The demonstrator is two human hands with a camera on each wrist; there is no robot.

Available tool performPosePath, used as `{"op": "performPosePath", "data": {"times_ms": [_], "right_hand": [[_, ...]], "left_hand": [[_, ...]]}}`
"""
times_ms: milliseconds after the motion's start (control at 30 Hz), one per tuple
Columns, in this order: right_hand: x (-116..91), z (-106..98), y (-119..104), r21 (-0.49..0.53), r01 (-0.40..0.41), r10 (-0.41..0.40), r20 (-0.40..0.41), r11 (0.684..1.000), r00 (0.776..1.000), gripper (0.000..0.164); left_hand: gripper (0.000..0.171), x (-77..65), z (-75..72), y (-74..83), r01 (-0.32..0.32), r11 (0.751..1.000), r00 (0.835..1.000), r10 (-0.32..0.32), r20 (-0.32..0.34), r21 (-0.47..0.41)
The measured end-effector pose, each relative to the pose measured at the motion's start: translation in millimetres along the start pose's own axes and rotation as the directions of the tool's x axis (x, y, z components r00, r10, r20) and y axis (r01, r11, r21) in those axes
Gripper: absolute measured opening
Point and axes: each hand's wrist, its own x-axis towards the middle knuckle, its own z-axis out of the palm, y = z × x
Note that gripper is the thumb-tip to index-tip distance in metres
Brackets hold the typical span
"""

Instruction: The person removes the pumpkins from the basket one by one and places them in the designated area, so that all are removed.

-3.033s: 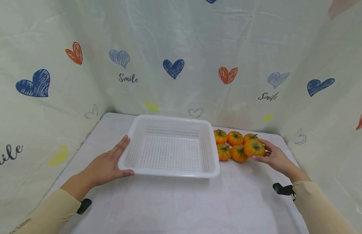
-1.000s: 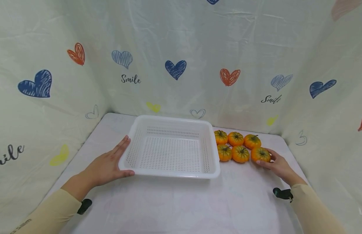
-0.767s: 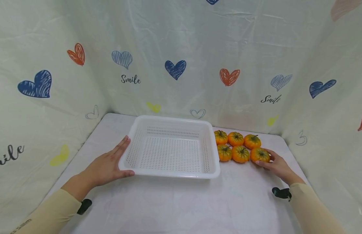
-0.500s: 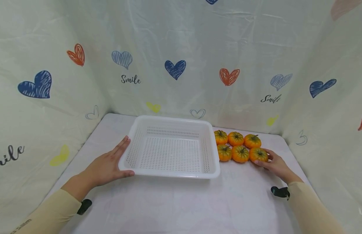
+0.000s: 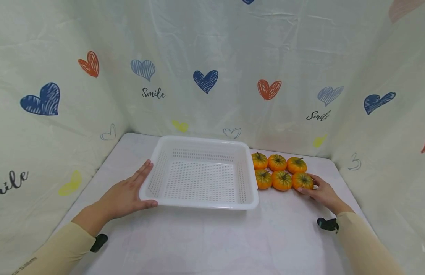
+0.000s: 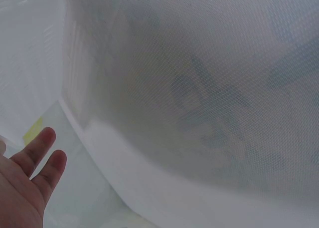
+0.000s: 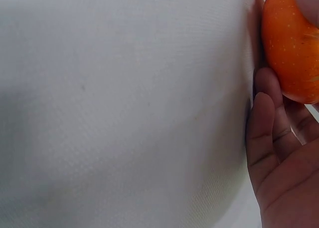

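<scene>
A white perforated plastic basket stands on the table in the head view, with nothing inside. My left hand touches its left side and front left corner, fingers straight and thumb spread along the front; in the left wrist view two fingertips extend beside the basket wall. To the basket's right, several small orange pumpkins with greenish tops sit in two rows. My right hand holds the front right pumpkin, thumb in front and fingers at its far side. In the right wrist view the fingers lie against this pumpkin.
A white cloth covers the table. A pale curtain printed with hearts and "Smile" closes off the back and both sides. The pumpkins stand close against the basket's right wall.
My right hand has lowered the pumpkin from above the back right one to the front row, then slid it left against its neighbour. The left hand and basket have stayed put.
</scene>
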Motion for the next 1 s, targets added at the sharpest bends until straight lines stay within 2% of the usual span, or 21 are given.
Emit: {"op": "performPosePath", "data": {"times_ms": [400, 1000], "right_hand": [[-1.2, -0.4, -1.3, 0.004, -0.037, 0.037, 0.008, 0.999, 0.999, 0.12], [-2.1, -0.6, 0.0, 0.009, -0.047, 0.047, 0.009, 0.999, 0.999, 0.122]], "left_hand": [[0.118, -1.0, -2.0, 2.3, 0.01, 1.0, 1.0, -0.01, 0.003, 0.002], [0.119, -1.7, -4.8, 5.9, 0.006, 1.0, 1.0, -0.006, 0.0, 0.005]]}}
